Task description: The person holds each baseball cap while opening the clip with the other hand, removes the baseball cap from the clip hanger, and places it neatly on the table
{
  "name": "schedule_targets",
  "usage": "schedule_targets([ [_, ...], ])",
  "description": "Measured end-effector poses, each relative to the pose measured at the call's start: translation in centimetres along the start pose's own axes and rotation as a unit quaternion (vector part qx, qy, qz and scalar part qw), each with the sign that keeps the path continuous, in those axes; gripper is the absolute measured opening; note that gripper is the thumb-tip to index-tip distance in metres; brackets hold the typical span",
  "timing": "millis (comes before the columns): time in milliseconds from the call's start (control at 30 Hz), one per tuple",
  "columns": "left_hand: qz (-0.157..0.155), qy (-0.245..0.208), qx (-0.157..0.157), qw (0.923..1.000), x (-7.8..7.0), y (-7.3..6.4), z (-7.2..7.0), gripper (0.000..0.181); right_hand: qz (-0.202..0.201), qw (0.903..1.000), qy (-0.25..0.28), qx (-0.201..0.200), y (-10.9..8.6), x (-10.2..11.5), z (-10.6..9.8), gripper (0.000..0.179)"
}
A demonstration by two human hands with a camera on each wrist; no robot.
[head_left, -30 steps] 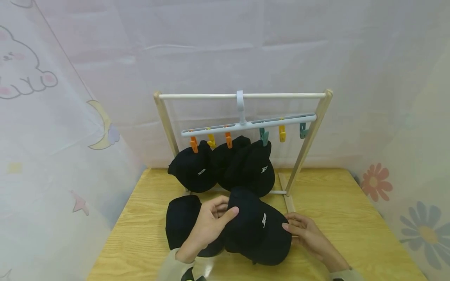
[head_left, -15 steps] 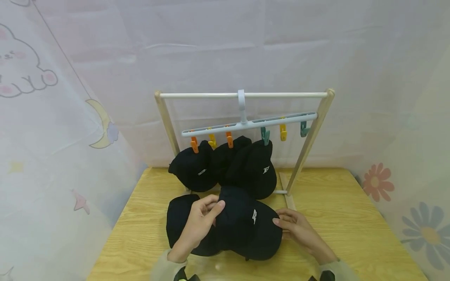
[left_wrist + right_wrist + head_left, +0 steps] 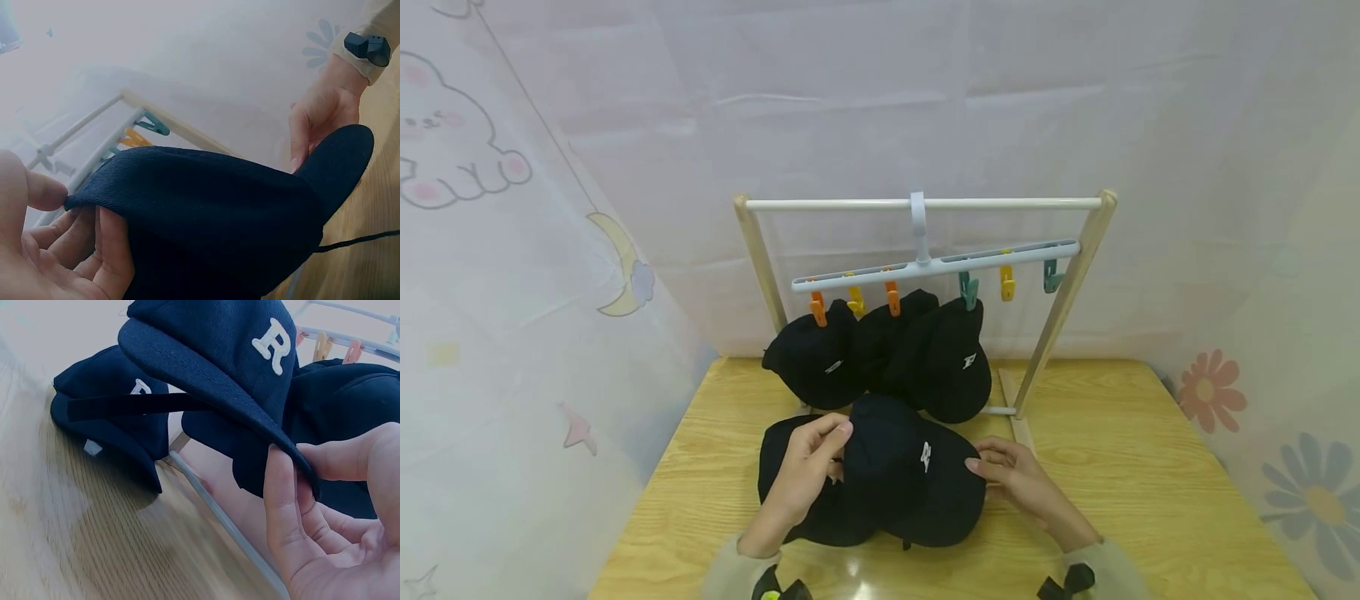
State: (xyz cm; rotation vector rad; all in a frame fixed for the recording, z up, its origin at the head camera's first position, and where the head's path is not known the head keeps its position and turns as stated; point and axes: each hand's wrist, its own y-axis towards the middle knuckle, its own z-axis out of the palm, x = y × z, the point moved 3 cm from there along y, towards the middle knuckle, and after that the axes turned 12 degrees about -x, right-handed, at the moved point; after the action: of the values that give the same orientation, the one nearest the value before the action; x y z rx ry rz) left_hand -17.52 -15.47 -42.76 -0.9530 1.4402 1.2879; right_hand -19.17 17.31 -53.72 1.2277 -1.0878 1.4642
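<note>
Both hands hold a black baseball cap (image 3: 887, 467) with a white letter R on its front. My left hand (image 3: 805, 467) pinches the edge of the crown, thumb outside and fingers beneath, as the left wrist view shows. My right hand (image 3: 1018, 483) pinches the brim (image 3: 206, 381) between thumb and fingers in the right wrist view. A dark strap hangs below the held cap there. Partly hidden behind my left hand, a second black cap (image 3: 778, 446) lies on the wooden table (image 3: 1120, 483).
Behind, a white-barred wooden rack (image 3: 1067, 308) carries a pale blue hanger (image 3: 925, 267) with several coloured clips. Black caps (image 3: 812, 358) hang from its left and middle clips. A yellow clip (image 3: 1007, 283) and a green clip (image 3: 1051, 277) on the right hold nothing.
The held cap has shifted left in the head view, now overlapping more of the cap on the table. Both hands moved left with it, keeping their grips.
</note>
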Motion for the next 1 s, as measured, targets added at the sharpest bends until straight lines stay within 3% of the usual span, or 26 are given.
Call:
schedule_targets([
  [167, 0.008, 0.017, -0.011, 0.9998, -0.1, 0.1, -0.6, 0.032, 0.006, 1.0000, -0.004, -0.004, 0.5, 0.0, 0.2, 0.031],
  [500, -0.012, 0.037, -0.033, 0.9987, 0.1, 0.2, -1.7, 0.029, -0.001, 1.0000, 0.001, 0.000, 1.2, 0.2, 0.7, 0.029],
  [733, -0.016, 0.048, -0.063, 0.9968, -0.1, 0.2, -2.6, 0.027, -0.009, 0.9999, 0.004, 0.009, 2.2, 0.3, 1.4, 0.039],
  [1000, -0.047, 0.063, -0.074, 0.9941, 0.0, -0.1, -3.5, 0.027, 0.006, 0.9996, -0.007, -0.026, 2.6, -0.3, 2.0, 0.044],
])
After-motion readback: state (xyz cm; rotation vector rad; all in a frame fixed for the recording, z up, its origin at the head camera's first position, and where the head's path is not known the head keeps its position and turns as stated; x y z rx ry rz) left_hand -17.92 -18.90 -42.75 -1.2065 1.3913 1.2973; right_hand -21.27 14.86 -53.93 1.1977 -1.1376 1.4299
